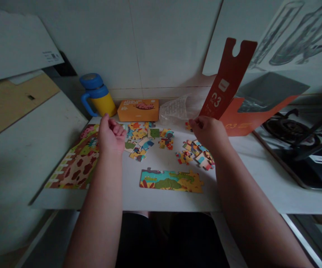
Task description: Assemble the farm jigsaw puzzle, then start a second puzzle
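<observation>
My left hand (112, 134) hovers over the left side of the table, thumb raised and fingers loosely curled, with nothing visible in it. Behind it lie loose jigsaw pieces (138, 133). The fingers of my right hand (209, 131) are pinched together at a small orange-yellow puzzle piece (188, 126), partly hidden by the fingertips. Below that hand is another cluster of loose pieces (185, 156). A joined strip of puzzle (170, 180), with green, blue and yellow pictures, lies flat near the front edge. My left forearm partly covers a larger brown-and-pink puzzle picture (75, 167).
Along the wall stand a blue-and-yellow mug (103, 102), an orange puzzle box (138, 110) and a clear plastic bag (174, 111). An open orange carton (240, 117) with a raised flap stands at the right, beside a black gas stove (295, 149). White boards lean at the left.
</observation>
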Demonstrator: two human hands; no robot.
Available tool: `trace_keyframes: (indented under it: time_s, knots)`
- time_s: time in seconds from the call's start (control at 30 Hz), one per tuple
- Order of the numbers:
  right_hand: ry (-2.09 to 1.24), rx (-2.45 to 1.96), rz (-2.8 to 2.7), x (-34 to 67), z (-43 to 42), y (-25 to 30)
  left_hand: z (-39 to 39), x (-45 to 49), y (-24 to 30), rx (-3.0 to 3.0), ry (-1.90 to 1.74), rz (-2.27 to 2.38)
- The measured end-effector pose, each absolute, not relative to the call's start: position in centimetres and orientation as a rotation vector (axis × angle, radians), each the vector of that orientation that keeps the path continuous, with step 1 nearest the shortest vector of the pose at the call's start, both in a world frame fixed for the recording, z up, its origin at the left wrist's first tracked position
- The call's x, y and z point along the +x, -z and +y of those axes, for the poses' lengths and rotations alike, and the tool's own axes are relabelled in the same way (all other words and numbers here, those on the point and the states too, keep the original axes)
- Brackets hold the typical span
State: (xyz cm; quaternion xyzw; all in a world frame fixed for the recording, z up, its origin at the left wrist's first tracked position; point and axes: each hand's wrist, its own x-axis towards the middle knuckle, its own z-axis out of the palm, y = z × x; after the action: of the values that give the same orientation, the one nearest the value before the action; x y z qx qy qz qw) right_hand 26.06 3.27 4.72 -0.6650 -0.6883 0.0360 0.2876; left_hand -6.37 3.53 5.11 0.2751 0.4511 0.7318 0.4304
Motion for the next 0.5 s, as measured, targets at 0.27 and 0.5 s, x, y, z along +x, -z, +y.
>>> trace_keyframes:
  time_s: [0.27,0.5]
  knots:
    - [-0.106,-1.796,-1.842,25.88,3.22,-4.86,3.36,-6.16,-5.09,0.567,-1.857,1.025]
    - [-0.104,-1.804,-1.873,25.73,3.01,-4.96,3.94,-6.36,-4.25,0.678,-1.798,1.237]
